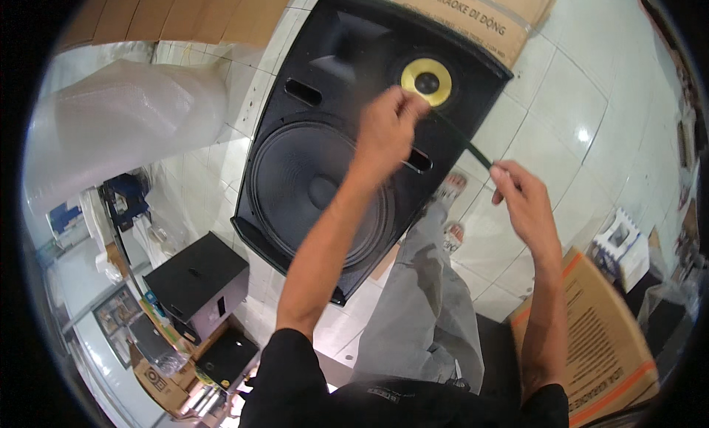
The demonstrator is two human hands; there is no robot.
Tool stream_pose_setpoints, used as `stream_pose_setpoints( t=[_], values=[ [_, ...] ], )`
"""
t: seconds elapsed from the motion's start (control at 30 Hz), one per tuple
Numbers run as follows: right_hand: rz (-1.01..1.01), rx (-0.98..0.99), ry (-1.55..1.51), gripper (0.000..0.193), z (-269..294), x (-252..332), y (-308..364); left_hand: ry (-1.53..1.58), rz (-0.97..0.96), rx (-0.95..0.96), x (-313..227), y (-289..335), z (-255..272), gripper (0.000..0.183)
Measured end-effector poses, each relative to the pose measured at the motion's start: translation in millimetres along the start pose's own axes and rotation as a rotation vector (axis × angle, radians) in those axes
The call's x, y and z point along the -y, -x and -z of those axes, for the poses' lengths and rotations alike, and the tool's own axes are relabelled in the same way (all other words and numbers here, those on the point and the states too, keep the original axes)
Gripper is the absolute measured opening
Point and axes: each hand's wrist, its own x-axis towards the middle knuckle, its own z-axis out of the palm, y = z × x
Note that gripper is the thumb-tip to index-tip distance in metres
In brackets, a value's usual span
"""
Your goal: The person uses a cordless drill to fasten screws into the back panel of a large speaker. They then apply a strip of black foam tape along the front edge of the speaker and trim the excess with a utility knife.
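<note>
A thin dark strip (478,155) is stretched between my two hands, slanting down to the right across the edge of a large black speaker cabinet (443,25). My left hand (387,131), slightly blurred, pinches one end just above the cabinet front. My right hand (521,200) grips the other end out over the floor, to the right of the cabinet. Near my left fingertips is a small round driver with a yellow ring (447,81). Partly behind my left forearm sits the big black woofer cone (295,178). What the strip is made of, I cannot tell.
A flattened cardboard box (480,14) lies beyond the speaker. On the left are a bubble-wrap roll (133,125) and a smaller black cabinet (196,273). A brown carton (591,339) stands at the lower right. White tiles (569,125) cover the floor beneath my grey trousers.
</note>
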Motion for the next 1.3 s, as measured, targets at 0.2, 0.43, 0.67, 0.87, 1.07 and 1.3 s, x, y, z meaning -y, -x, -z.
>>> stream_pose_setpoints(
  t=[0.2, 0.43, 0.67, 0.87, 1.07, 1.3],
  values=[
    [0.03, 0.065, 0.113, 0.035, 10, 108, -154, -0.053, 0.039, -0.219, 41, -191, 68, 0.027],
    [0.103, 0.191, 0.244, 0.035, -31, 178, -268, -0.146, 0.233, -0.347, 130, -293, 130, 0.032],
    [0.178, 0.11, 0.458, 0.033, -52, 214, -302, -0.023, 0.282, -0.328, 161, -324, 135, 0.03],
    [0.045, 0.148, 0.538, 0.032, -48, 222, -310, -0.013, 0.242, -0.346, 156, -327, 128, 0.03],
    [0.075, 0.127, 0.588, 0.031, -54, 223, -307, -0.096, 0.259, -0.331, 146, -327, 128, 0.027],
    [0.067, 0.136, 0.621, 0.03, -58, 222, -303, -0.006, 0.191, -0.427, 146, -323, 119, 0.025]
  ],
)
